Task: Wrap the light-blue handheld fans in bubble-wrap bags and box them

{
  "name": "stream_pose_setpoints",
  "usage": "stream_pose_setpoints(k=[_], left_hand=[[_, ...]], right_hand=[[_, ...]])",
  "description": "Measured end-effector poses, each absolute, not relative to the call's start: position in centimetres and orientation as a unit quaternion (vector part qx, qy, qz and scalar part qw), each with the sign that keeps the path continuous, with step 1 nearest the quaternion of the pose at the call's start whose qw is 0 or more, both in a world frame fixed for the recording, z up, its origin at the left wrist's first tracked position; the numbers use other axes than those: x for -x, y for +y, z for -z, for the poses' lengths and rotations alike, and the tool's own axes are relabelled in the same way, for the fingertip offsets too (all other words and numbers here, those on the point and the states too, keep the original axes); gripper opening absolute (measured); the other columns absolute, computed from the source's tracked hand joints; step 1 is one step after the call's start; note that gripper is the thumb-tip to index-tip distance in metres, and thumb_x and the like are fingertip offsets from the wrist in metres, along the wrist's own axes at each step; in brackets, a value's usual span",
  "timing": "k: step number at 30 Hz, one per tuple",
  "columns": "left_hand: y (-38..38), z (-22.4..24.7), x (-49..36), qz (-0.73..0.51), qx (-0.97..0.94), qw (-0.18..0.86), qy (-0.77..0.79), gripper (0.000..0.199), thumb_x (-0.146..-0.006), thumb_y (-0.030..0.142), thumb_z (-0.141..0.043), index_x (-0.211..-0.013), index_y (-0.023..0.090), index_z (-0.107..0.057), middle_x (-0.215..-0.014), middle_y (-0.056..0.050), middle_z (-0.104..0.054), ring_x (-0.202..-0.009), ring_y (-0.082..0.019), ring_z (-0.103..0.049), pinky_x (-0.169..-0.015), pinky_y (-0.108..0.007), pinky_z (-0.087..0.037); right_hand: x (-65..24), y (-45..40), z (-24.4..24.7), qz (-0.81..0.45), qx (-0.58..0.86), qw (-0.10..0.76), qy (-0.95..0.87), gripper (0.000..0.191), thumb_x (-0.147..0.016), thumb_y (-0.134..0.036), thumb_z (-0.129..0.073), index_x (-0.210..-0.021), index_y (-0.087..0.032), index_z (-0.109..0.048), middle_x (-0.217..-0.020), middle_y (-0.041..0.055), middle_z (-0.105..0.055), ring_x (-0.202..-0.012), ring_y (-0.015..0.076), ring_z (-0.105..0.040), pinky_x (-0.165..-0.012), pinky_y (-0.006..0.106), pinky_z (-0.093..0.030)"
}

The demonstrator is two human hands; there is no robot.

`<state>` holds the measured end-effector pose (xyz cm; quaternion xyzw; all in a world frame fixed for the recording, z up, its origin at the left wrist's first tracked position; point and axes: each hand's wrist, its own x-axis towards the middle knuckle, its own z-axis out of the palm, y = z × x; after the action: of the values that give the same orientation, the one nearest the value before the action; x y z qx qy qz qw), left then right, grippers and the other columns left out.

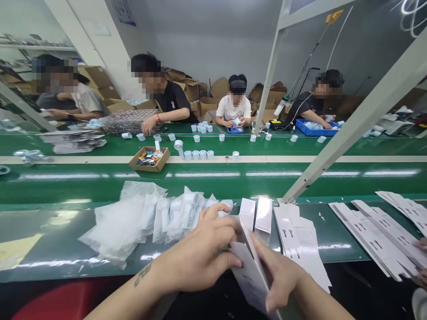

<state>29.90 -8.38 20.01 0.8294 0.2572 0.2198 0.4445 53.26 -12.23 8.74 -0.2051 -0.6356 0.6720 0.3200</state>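
A white cardboard box, partly opened out, is held tilted in front of me between both hands. My left hand pinches its upper left edge and a flap, thumb toward me. My right hand grips the box's right side, its thumb on the near face and its other fingers mostly hidden. Just beyond stand two white boxes, one behind my fingers and one to its right. Bubble-wrapped white parts and clear bags lie left of my hands. Flat printed cartons rest to the right.
Across the green conveyor several people work, with white cups along the line. An open carton of small parts sits at mid-left. A metal post slants down at the right. Another person's hand reaches more flat cartons at the far right.
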Motion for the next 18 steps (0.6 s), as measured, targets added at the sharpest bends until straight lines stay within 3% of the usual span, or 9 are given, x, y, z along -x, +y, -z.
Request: stream_pose_setpoints(k=[2, 4, 8, 11, 14, 16, 18], left_hand=[[-7.9, -18.3, -28.9, -0.346, -0.727, 0.534, 0.258, 0.028, -0.079, 0.033, -0.075, -0.105, 0.025, -0.070, -0.138, -0.008, -0.055, -0.133, -0.030, -0.040, -0.111, -0.045, -0.030], [-7.4, -15.9, -28.8, -0.416, -0.586, 0.642, 0.269, 0.047, -0.078, 0.042, -0.076, -0.122, 0.029, -0.063, -0.144, -0.009, -0.050, -0.133, -0.029, -0.042, -0.103, -0.040, -0.040], [-7.6, -12.2, -30.6, -0.283, -0.480, 0.781, 0.281, 0.051, -0.076, 0.046, -0.076, -0.120, 0.022, -0.065, -0.109, -0.009, -0.070, -0.095, -0.022, -0.064, -0.081, -0.031, -0.048], [-8.3, -11.2, -31.9, -0.270, -0.509, 0.724, 0.379, 0.035, -0.078, 0.044, -0.071, -0.099, 0.015, -0.069, -0.090, -0.006, -0.070, -0.078, -0.019, -0.062, -0.070, -0.027, -0.046], [-8.7, -10.9, -32.4, -0.324, -0.529, 0.619, 0.481, 0.028, -0.081, 0.043, -0.063, -0.085, 0.015, -0.068, -0.074, -0.002, -0.065, -0.067, -0.016, -0.057, -0.060, -0.025, -0.043], [-9.0, -10.8, -32.5, -0.337, -0.559, 0.562, 0.507, 0.027, -0.083, 0.042, -0.059, -0.087, 0.016, -0.069, -0.071, -0.001, -0.064, -0.064, -0.016, -0.055, -0.059, -0.025, -0.041], [-9.3, -10.9, -32.6, -0.337, -0.585, 0.542, 0.501, 0.030, -0.086, 0.043, -0.058, -0.095, 0.018, -0.071, -0.071, -0.001, -0.065, -0.065, -0.016, -0.055, -0.061, -0.027, -0.041]], right_hand=[[-53.7, -12.5, -9.2, -0.666, 0.259, 0.358, -0.601, 0.124, -0.056, -0.057, -0.086, -0.152, -0.023, -0.014, -0.151, 0.0165, -0.034, -0.140, 0.0391, -0.033, -0.115, 0.053, -0.021], [-54.2, -12.4, -9.3, -0.668, 0.273, 0.356, -0.594, 0.122, -0.056, -0.056, -0.085, -0.150, -0.022, -0.015, -0.146, 0.0182, -0.038, -0.135, 0.0401, -0.039, -0.112, 0.054, -0.027], [-54.3, -12.0, -8.3, -0.673, 0.264, 0.302, -0.622, 0.123, -0.047, -0.062, -0.086, -0.141, -0.021, -0.019, -0.139, 0.0183, -0.044, -0.129, 0.0391, -0.045, -0.106, 0.052, -0.036], [-53.4, -12.9, -8.1, -0.634, 0.316, 0.320, -0.629, 0.107, -0.063, -0.070, -0.073, -0.140, -0.026, -0.013, -0.145, 0.0192, -0.037, -0.128, 0.0365, -0.049, -0.100, 0.052, -0.044], [-52.0, -14.8, -9.3, -0.414, 0.480, 0.333, -0.698, 0.081, -0.083, -0.052, -0.066, -0.144, -0.033, -0.015, -0.156, 0.0157, -0.022, -0.138, 0.0344, -0.040, -0.108, 0.055, -0.039], [-51.1, -15.8, -10.3, -0.268, 0.522, 0.308, -0.749, 0.080, -0.080, -0.036, -0.072, -0.145, -0.033, -0.024, -0.155, 0.0146, -0.026, -0.139, 0.0360, -0.037, -0.110, 0.056, -0.037], [-50.6, -16.2, -11.2, -0.199, 0.524, 0.305, -0.770, 0.073, -0.075, -0.022, -0.073, -0.138, -0.028, -0.037, -0.145, 0.0157, -0.037, -0.133, 0.0356, -0.044, -0.107, 0.052, -0.043]])
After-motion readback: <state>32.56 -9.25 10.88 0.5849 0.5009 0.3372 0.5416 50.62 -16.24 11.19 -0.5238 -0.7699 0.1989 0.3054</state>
